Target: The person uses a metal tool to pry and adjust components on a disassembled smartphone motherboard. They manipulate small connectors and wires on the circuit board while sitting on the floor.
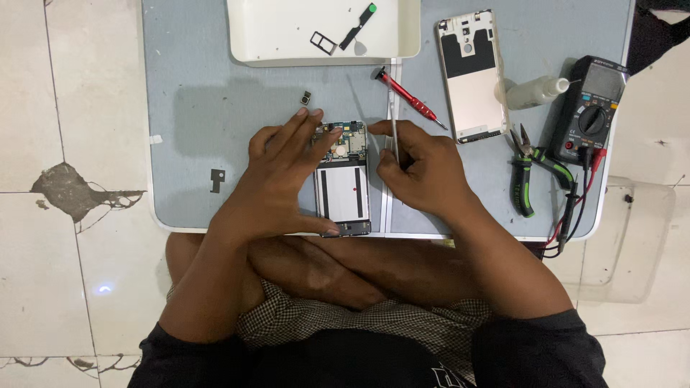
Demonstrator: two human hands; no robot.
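Observation:
An opened phone (343, 188) lies face down on the grey-blue table (194, 122), its circuit board and white battery showing. My left hand (280, 179) rests flat on its left side, fingers spread over the board, thumb along the bottom edge. My right hand (420, 169) is closed on thin metal tweezers (394, 133), held upright just right of the phone's top corner.
A red screwdriver (411, 99) and the phone's back cover (471, 75) lie behind my right hand. Green-handled pliers (528, 176), a multimeter (591, 108) with leads, and a small bottle (535, 92) sit right. A white tray (323, 32) holds small parts. A camera module (306, 97) lies loose.

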